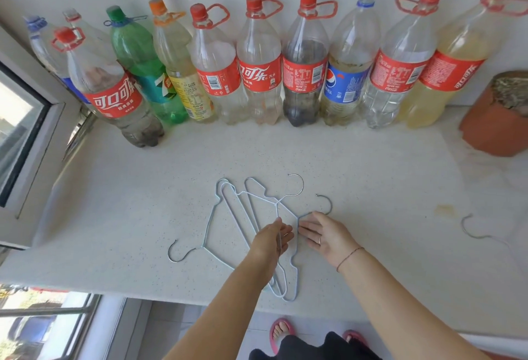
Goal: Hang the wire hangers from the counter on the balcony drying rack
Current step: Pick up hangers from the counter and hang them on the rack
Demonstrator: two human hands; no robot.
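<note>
1. Starting phase, by my read: no wire hangers hung yet, and the drying rack is not in view. The whole pile sits on the counter (114, 202).
2. Far-left hanger (210, 221): hook points near-left, lies flat, untouched.
3. Overlapped hangers (251, 205) in the middle: tangled together, one hook curling far at centre, another just right of it.
4. Left hand (271, 241): over the middle of the pile, fingers (285, 235) loosely curled around a wire. Looks like a light pinch; I cannot tell if the hold is firm.
5. Right hand (324, 234): flat, fingers (307, 228) spread, tips touching the wire just right of the left hand. Holding nothing.
6. Stray hanger (474, 234): far right on the counter, well apart from both hands.
7. Left to do: gather all, carry, hang.
</note>
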